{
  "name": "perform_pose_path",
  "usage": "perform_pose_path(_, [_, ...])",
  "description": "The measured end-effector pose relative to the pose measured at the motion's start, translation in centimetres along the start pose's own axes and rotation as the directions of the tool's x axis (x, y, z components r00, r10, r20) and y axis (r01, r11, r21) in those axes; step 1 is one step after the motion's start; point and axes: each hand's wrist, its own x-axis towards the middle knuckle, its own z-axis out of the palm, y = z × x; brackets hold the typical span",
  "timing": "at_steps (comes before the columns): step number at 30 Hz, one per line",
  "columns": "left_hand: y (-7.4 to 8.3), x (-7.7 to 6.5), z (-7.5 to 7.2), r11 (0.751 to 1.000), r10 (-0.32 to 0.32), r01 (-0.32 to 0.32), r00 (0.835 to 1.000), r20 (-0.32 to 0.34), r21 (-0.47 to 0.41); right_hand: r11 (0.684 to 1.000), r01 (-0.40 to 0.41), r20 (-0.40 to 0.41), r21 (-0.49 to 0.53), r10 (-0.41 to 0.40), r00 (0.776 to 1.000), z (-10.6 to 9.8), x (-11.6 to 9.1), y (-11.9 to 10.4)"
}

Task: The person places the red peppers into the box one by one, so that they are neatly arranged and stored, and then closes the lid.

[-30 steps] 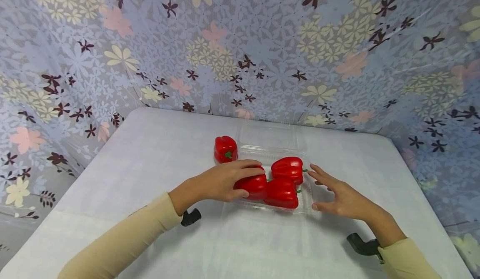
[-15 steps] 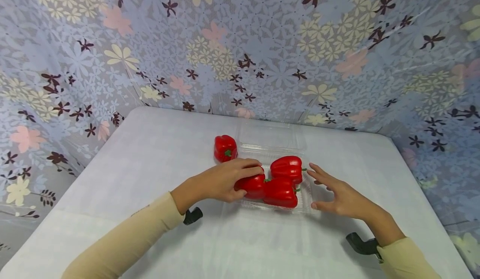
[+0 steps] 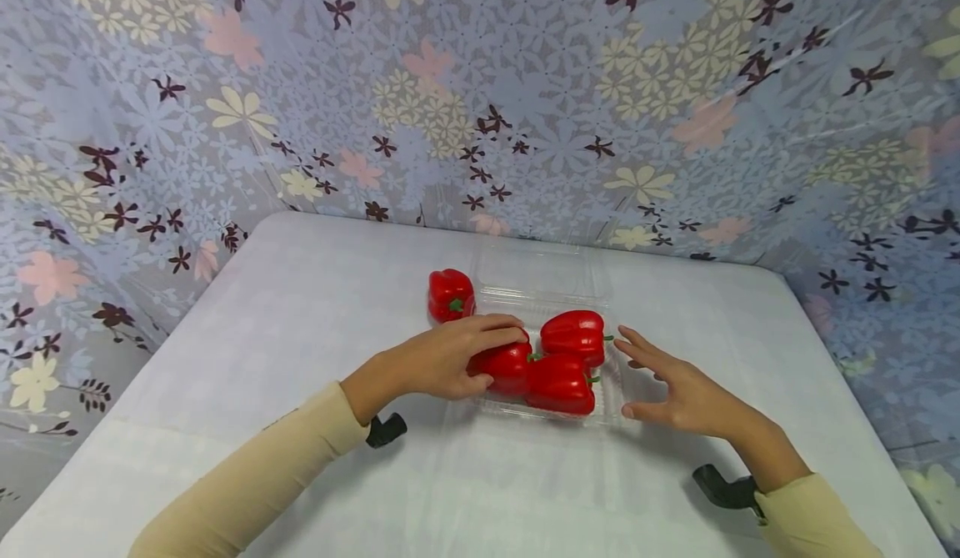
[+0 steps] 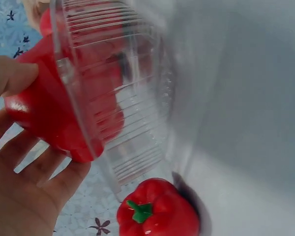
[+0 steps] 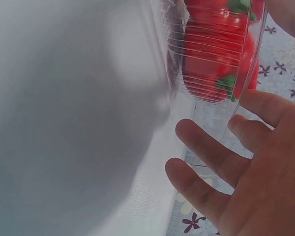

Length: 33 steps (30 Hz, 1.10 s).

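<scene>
My left hand [image 3: 446,364] grips a red bell pepper [image 3: 504,368] at the left end of a clear plastic clamshell container [image 3: 615,387]. In the left wrist view its thumb lies on one side of the pepper [image 4: 49,103], with fingers on the other. Two more red bell peppers sit to its right, a rear one [image 3: 573,334] and a front one [image 3: 561,384], green stems pointing right. Spread fingers on my right hand [image 3: 686,395] stand beside the container's right wall, holding nothing. Left of the container lies another red bell pepper [image 3: 450,295], its stem facing front.
The container's clear lid [image 3: 536,273] lies folded open toward the back of the white-covered table [image 3: 330,283]. Behind rises a flower-patterned curtain [image 3: 480,108]. A black wrist mount [image 3: 723,489] shows under the right forearm, and another [image 3: 386,430] under the left.
My left wrist has edged very slightly to the right, still holding the pepper. The right hand and the other peppers stay nearly the same.
</scene>
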Motion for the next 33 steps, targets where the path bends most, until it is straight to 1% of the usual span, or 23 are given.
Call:
perform_pose_path(4, [-0.2, 0.1, 0.2, 1.000, -0.003, 0.003, 0.999, -0.037, -0.006, 1.000, -0.003, 0.001, -0.003, 0.003, 1.000, 0.0, 0.1, -0.1])
perform_pose_path(9, [-0.5, 0.4, 0.2, 1.000, -0.001, 0.000, 0.999, -0.052, -0.031, 1.000, 0.000, 0.000, -0.004, 0.000, 1.000, 0.0, 0.0, -0.1])
perform_pose_path(12, [-0.8, 0.7, 0.0, 1.000, -0.019, 0.017, 0.997, -0.071, -0.025, 1.000, -0.005, 0.001, -0.009, 0.005, 1.000, 0.0, 0.0, -0.2])
perform_pose_path(15, [-1.0, 1.2, -0.1, 0.999, -0.043, 0.044, 0.996, -0.078, 0.003, 1.000, -0.005, 0.000, -0.012, 0.005, 1.000, 0.0, -0.1, -0.2])
perform_pose_path(19, [-1.2, 1.8, 0.2, 0.997, -0.076, 0.077, 0.996, -0.043, 0.025, 1.000, 0.006, -0.003, -0.010, -0.006, 1.000, 0.1, -0.1, -0.1])
perform_pose_path(23, [-1.6, 2.5, 1.0, 0.993, -0.107, 0.106, 0.994, 0.010, 0.052, 1.000, 0.019, -0.008, -0.004, -0.019, 1.000, 0.3, -0.1, 0.1])
perform_pose_path(27, [-1.9, 3.0, 1.7, 0.988, -0.118, 0.112, 0.991, 0.055, 0.104, 1.000, 0.019, -0.003, -0.003, -0.019, 1.000, 0.3, -0.2, 0.2])
perform_pose_path(29, [-2.0, 3.1, 1.9, 0.986, -0.119, 0.111, 0.991, 0.060, 0.121, 1.000, 0.020, -0.003, -0.004, -0.020, 1.000, 0.3, -0.3, 0.3])
perform_pose_path(33, [-2.0, 3.1, 2.1, 0.984, -0.106, 0.098, 0.993, 0.045, 0.149, 1.000, 0.015, -0.005, -0.008, -0.015, 1.000, 0.3, -0.3, 0.3])
